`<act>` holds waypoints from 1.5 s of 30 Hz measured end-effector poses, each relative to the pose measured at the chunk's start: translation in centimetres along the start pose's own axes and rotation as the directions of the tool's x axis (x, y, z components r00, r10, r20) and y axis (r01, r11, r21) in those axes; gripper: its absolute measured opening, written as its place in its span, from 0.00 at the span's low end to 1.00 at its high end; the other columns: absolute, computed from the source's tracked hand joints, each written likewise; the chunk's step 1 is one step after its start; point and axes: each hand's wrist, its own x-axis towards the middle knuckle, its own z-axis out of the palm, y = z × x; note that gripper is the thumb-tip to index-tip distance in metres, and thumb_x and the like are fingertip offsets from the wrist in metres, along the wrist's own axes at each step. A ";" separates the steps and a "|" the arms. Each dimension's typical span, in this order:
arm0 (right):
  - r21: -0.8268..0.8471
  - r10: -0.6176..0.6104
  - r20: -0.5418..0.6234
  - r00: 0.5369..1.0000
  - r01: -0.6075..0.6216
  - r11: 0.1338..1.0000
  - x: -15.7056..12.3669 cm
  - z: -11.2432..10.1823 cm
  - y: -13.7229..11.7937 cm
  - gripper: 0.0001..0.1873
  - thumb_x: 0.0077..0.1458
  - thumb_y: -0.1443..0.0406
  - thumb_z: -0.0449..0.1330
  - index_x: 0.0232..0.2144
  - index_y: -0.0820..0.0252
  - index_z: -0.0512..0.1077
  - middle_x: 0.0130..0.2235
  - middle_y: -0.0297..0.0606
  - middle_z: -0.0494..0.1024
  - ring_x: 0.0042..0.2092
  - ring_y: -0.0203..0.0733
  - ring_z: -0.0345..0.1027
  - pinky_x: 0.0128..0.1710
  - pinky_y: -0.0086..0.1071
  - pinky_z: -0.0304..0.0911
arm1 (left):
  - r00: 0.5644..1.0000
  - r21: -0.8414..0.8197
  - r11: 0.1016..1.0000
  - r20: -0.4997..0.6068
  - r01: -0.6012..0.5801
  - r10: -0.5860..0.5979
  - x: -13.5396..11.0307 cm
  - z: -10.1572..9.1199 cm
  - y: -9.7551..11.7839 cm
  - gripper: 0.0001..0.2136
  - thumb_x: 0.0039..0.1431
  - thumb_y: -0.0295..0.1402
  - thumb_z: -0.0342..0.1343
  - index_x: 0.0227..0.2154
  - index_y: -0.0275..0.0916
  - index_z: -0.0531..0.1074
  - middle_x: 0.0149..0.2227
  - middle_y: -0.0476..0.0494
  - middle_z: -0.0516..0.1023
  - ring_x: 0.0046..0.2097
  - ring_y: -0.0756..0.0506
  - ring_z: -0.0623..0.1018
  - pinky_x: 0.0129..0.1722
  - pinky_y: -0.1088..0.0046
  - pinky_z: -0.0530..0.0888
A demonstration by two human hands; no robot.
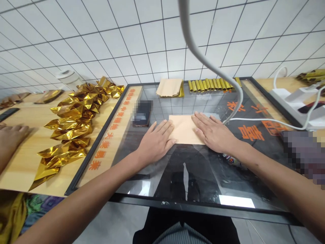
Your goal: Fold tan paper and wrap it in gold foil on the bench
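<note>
A peach-coloured sheet of paper (184,128) lies flat on the glass tabletop (162,173) in front of me. My left hand (157,140) rests flat with its fingertips over the sheet's left edge. From the other side, my right hand (212,132) presses on its right part with the fingers stretched out. Behind the sheet stands a stack of peach paper (169,87) with gold showing at its side. A row of gold paper rolls (213,84) lies to the right of that stack, near the wall.
Folded gold foil pieces (76,115) are heaped on the wooden table at left, beside another person's hand (15,135). A phone (142,113) lies left of the sheet. A white cable (203,57) hangs down near my right hand. A power strip (291,101) sits at right.
</note>
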 end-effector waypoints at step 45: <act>0.302 -0.533 0.064 0.844 0.492 0.816 2.4 -2.6 -4.3 0.31 0.81 0.53 0.41 0.75 0.57 0.63 0.77 0.43 0.63 0.78 0.46 0.53 0.79 0.52 0.48 | 0.999 -0.173 0.985 -0.029 0.018 -0.024 -6.9 -0.2 6.2 0.31 0.81 0.50 0.42 0.73 0.32 0.64 0.76 0.29 0.65 0.77 0.35 0.65 0.75 0.52 0.65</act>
